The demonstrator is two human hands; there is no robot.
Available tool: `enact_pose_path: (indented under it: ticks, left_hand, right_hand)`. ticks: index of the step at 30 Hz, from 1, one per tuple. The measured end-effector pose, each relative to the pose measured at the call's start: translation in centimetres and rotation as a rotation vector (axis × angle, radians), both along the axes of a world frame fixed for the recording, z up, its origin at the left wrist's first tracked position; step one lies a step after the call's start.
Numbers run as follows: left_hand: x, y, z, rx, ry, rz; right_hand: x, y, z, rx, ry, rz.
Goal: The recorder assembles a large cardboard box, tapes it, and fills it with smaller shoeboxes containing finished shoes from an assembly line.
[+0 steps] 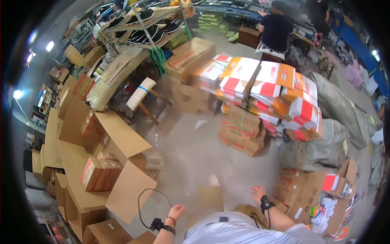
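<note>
Low in the view, my left hand [176,212] hangs in front of me beside the open carton flaps, touching none of them. It looks compact, and its fingers are too blurred to make out. A black wrist strap [157,224] sits on that arm, with a thin black cable [139,207] looping out from it. My right hand [257,194] is held out over the floor, fingers loosely apart, with nothing in it. Another strap [266,203] circles the right wrist. Nearest to this hand are flattened brown cartons [292,185] on the right.
Large open cartons [75,162] line the left, with a smaller carton [101,174] inside. Ahead stand tied orange-white box stacks [239,73], a green-strapped cardboard bundle [242,132] and grey sacks [321,144]. A padded stool [141,94] and shoe racks [150,30] stand beyond. A person [276,28] sits farther back.
</note>
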State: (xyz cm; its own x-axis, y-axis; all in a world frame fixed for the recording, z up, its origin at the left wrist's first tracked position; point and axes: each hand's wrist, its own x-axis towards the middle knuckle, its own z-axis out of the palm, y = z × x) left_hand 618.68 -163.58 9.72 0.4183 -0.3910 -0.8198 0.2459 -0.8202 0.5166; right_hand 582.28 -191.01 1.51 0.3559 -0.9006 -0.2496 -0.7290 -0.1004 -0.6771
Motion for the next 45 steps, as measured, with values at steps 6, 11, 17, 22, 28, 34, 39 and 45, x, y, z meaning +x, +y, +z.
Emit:
enact_pose_path:
  ticks: [6, 11, 17, 22, 28, 34, 39, 45]
  left_hand:
    - [16.6, -15.9, 2.7, -0.345, 0.077, 0.516]
    - [27.0, -23.5, 3.6, -0.354, 0.06, 0.462]
    - [32.4, -25.6, -2.9, -0.042, 0.059, 0.486]
    - [36.3, -32.5, -4.6, 0.27, 0.149, 0.286]
    - [40.0, -39.4, -13.1, 0.07, 0.174, 0.159]
    - [39.1, -42.6, -16.6, 0.179, 0.255, 0.029]
    - [36.8, -43.2, -18.1, 0.168, 0.399, -0.037]
    - [39.1, -45.3, -16.1, 0.184, 0.279, 0.009]
  right_hand:
    - [15.4, -14.5, -0.4, 0.115, 0.151, 0.197]
    - [24.6, -24.3, -2.0, 0.23, 0.107, 0.016]
    - [30.0, -32.7, -14.1, 0.351, 0.515, 0.038]
    - [30.4, -38.5, -22.2, 0.356, 0.338, -0.398]
    - [31.4, -43.0, -30.9, 0.289, 0.145, -0.72]
    - [31.4, -49.0, -36.4, 0.24, 0.225, -0.712]
    - [21.2, -50.3, -35.6, 0.27, 0.234, -0.792]
    - [29.7, -48.7, -32.8, 0.746, -0.01, -0.923]
